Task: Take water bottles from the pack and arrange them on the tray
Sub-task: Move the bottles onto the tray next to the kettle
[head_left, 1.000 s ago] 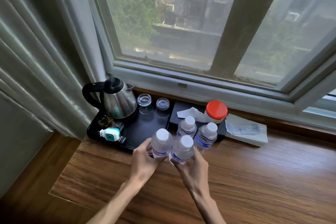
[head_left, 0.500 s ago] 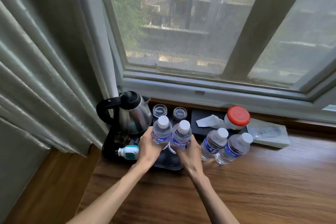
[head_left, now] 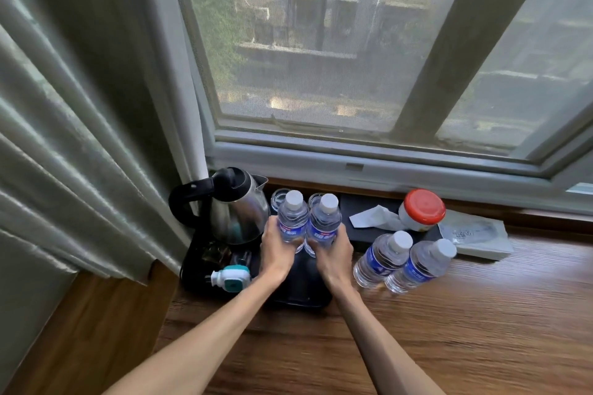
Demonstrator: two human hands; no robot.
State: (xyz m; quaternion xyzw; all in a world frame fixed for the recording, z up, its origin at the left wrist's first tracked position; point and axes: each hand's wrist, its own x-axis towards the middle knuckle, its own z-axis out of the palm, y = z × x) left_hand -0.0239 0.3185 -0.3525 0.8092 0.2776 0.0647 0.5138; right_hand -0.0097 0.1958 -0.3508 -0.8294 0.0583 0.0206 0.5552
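Holding two water bottles upright and side by side, we keep our left hand (head_left: 276, 253) wrapped around the left bottle (head_left: 291, 221) and our right hand (head_left: 333, 255) wrapped around the right bottle (head_left: 324, 223), each grip clamped low on the body below the blue label. Both bottles stand over the black tray (head_left: 199, 266), just in front of two glasses (head_left: 278, 199) at its back edge; whether their bases touch the tray we cannot tell, since our hands cover them. A steel kettle (head_left: 236, 208) sits on the tray just left of the bottles, and a white-and-teal plug (head_left: 229, 276) lies at the tray's near left. Two more bottles (head_left: 402, 263) stand touching each other on the wooden tabletop (head_left: 481, 314), right of the tray and near our right wrist. Behind them we see a red-lidded jar (head_left: 421, 210) beside a crumpled tissue (head_left: 372, 218), and a flat packet (head_left: 475, 237) lies below the window (head_left: 321, 42).
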